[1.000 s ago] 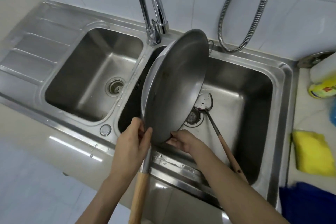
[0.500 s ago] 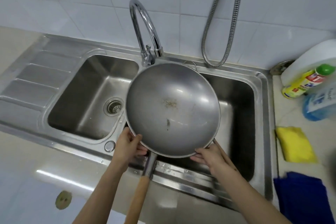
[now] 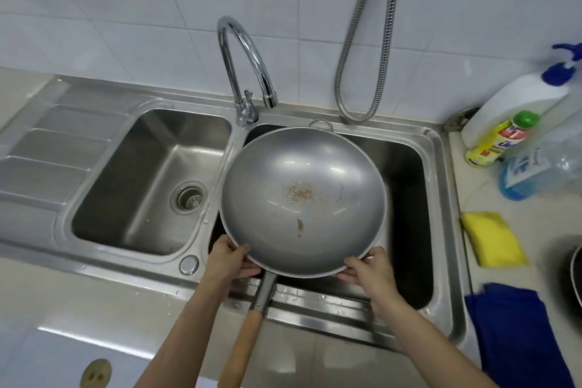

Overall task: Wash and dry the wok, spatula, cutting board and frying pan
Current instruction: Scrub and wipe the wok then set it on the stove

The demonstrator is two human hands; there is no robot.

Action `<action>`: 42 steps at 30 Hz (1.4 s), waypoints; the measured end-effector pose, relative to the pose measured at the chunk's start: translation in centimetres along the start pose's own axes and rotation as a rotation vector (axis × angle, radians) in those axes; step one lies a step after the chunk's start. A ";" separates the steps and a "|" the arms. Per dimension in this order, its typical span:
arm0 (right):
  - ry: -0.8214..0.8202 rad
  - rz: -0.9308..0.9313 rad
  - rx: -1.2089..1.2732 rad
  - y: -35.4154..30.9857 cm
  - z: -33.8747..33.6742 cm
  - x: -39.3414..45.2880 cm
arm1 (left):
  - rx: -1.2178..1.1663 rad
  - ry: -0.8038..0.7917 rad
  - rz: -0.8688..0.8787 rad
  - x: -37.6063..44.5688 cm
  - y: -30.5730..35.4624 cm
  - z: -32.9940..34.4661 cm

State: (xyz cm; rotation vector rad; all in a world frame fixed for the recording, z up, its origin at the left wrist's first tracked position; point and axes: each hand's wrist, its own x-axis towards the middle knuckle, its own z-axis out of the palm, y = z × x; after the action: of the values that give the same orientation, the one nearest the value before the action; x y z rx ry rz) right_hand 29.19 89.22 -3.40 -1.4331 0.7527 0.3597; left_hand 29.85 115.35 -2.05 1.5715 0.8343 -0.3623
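**Wok held over right basin, both hands on near rim**

Left hand (image 3: 227, 258): fingers curled around the wok (image 3: 304, 201) rim, left of its wooden handle (image 3: 242, 353). Right hand (image 3: 367, 268): gripping the rim on the other side. Wok faces up, brown residue at centre, above the right basin of the sink (image 3: 441, 148), under the faucet (image 3: 242, 69). Yellow sponge (image 3: 493, 238) and blue cloth (image 3: 519, 334) on the counter at right.
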 end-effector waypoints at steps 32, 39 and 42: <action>-0.150 -0.783 -0.981 -16.2 7.7 8.1 | -0.022 -0.045 0.193 1.1 -1.1 -1.3; -0.444 -0.894 -0.874 -24.2 20.5 12.9 | -0.012 -0.023 0.189 1.7 -1.9 -1.4; -0.514 -0.927 -0.932 -23.8 23.8 14.6 | 0.024 -0.014 0.202 1.9 -2.0 -1.5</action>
State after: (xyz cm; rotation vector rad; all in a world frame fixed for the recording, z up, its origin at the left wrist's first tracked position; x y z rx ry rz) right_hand 61.03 105.88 4.11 -2.2362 -0.6230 0.3253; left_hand 29.43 117.34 -4.41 1.6570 0.6551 -0.2381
